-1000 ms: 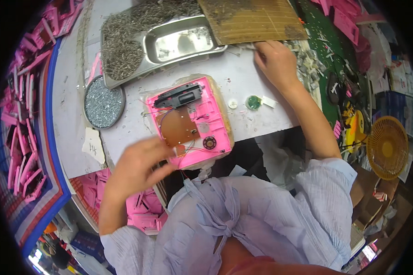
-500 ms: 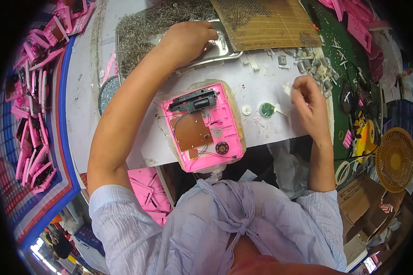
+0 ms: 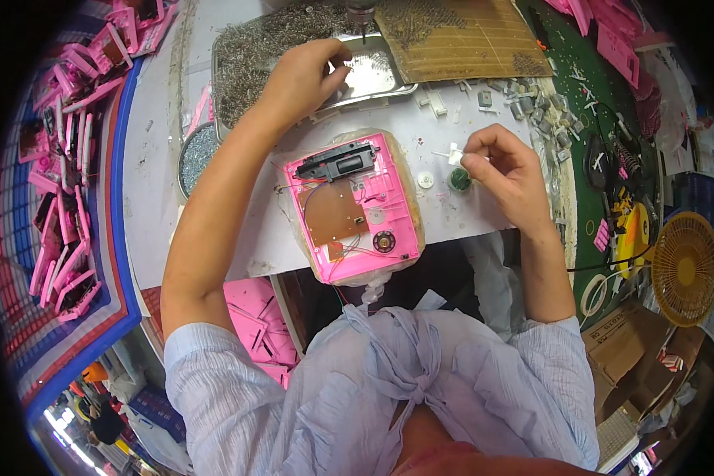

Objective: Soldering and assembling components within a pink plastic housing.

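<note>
A pink plastic housing lies open-side up in front of me, bedded on a plastic-wrapped pad. It carries a black mechanism, a brown board, thin wires and a small round speaker. My left hand is over the metal tray of screws, thumb and bent fingers apart, with nothing visible between them. Between thumb and fingertips, my right hand pinches a small white plastic part with a thin stem. Just below that part stands a little pot of green stuff.
A driver tip hangs above the tray. Cardboard with screws covers the tray's right side. Small metal motors lie heaped at right, near a yellow fan. A white disc lies beside the housing. Pink housings fill the left.
My left hand has drawn back a little to the left over the tray, its thumb now apart. My right hand has moved left, bringing the white part above the green pot. The driver tip has come into view.
</note>
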`<state>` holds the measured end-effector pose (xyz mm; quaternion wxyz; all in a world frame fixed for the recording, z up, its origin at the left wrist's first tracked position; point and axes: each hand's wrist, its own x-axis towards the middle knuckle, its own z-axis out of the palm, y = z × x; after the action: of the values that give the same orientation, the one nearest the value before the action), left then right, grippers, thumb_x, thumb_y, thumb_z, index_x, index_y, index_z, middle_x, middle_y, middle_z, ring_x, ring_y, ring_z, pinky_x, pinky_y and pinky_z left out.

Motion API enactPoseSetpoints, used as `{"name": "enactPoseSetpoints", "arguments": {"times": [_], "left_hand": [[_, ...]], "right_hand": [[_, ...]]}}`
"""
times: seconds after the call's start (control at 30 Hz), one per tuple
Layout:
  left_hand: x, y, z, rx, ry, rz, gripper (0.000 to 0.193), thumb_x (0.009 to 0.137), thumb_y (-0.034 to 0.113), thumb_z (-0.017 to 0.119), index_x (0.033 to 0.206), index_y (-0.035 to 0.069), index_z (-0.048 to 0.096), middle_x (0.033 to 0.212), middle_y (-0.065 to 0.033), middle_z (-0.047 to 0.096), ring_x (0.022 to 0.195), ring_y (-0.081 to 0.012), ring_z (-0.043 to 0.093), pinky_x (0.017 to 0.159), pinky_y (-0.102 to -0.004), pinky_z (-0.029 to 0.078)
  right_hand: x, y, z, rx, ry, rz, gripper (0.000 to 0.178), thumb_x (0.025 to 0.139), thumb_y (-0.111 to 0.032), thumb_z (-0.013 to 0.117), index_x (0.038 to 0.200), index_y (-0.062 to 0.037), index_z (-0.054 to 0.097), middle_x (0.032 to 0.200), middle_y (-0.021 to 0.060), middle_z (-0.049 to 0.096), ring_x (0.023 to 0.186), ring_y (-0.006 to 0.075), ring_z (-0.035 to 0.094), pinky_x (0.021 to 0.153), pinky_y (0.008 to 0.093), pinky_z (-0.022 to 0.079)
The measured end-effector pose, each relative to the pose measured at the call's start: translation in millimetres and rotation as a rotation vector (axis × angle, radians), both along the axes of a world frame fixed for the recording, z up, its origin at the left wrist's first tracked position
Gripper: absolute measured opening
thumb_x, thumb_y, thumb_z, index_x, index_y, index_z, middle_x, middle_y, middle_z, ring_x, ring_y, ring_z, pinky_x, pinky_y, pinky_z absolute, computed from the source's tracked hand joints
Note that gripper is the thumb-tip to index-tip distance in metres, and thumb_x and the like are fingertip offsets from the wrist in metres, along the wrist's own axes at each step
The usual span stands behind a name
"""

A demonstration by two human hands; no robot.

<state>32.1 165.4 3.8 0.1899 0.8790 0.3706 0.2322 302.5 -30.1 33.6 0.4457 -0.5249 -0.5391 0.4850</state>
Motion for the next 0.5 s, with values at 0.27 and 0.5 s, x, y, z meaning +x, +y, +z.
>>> {"name": "enactPoseSetpoints", "arguments": {"times": [0.27, 0.5], "left_hand": [[-7, -24, 22, -0.028, -0.166, 0.000, 0.034, 0.089, 0.008, 0.072, 0.121, 0.003, 0.061, 0.091, -0.0052, 0.067, 0.075, -0.0129, 0.062, 0.065, -0.0284, 0.051], [-8, -53, 37, -0.097, -0.332, -0.061, 0.037, 0.088, 0.009, 0.071, 0.122, 0.005, 0.059, 0.093, -0.0088, 0.068, 0.077, -0.0182, 0.065, 0.063, -0.0311, 0.052]], "right_hand": [[-22, 58, 12, 0.069, -0.253, 0.096, 0.019, 0.098, -0.020, 0.067, 0.090, -0.0022, 0.067, 0.074, -0.0034, 0.059, 0.063, 0.0030, 0.049, 0.055, 0.0210, 0.038], [-58, 125, -2, -0.078, -0.082, 0.319, 0.027, 0.102, -0.029, 0.061, 0.096, -0.0042, 0.070, 0.078, -0.0036, 0.062, 0.060, 0.0031, 0.047, 0.053, 0.0206, 0.038]]}}
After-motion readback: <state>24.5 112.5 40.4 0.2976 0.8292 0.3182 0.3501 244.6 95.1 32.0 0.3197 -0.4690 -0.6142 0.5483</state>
